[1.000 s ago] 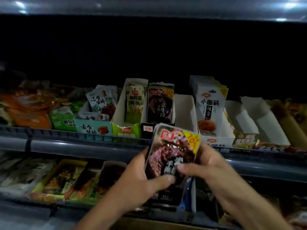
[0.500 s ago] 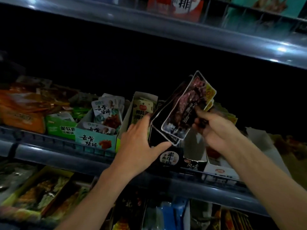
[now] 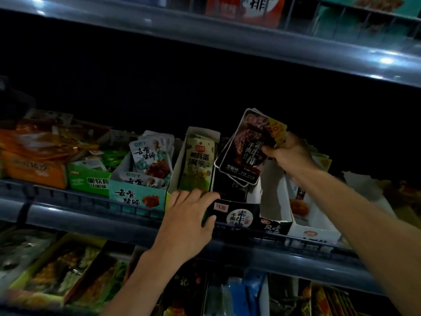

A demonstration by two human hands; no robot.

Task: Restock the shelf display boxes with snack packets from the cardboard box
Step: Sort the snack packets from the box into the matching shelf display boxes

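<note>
Foil packets: glossy black snack packets [image 3: 248, 147], a small fanned stack, held tilted just above the black display box [image 3: 237, 215] at the front edge of the middle shelf [image 3: 91, 215]
Right hand grip: right hand [image 3: 289, 153] pinches the stack at its right edge, thumb on the printed face, the other fingers behind it and out of sight
Left hand grip: left hand [image 3: 189, 220] has its thumb on the box's front left corner and its fingers curled over the rim, looks like it's steadying the box
Handling guess: light, thin, kinda floppy and slick I'd say, so the stack could slide apart; pinching low across all the edges seems safer
Box fill: more dark packets already stand inside, can't count them
Hard to see: it's super dark, the back of the shelf is pure black, so how deep the box goes is anyone's guess
Missing: the cardboard box isn't anywhere in view
Neighbours: green-white packet box [image 3: 193, 165] touching on the left, empty-looking white box [image 3: 273, 201] on the right
</note>
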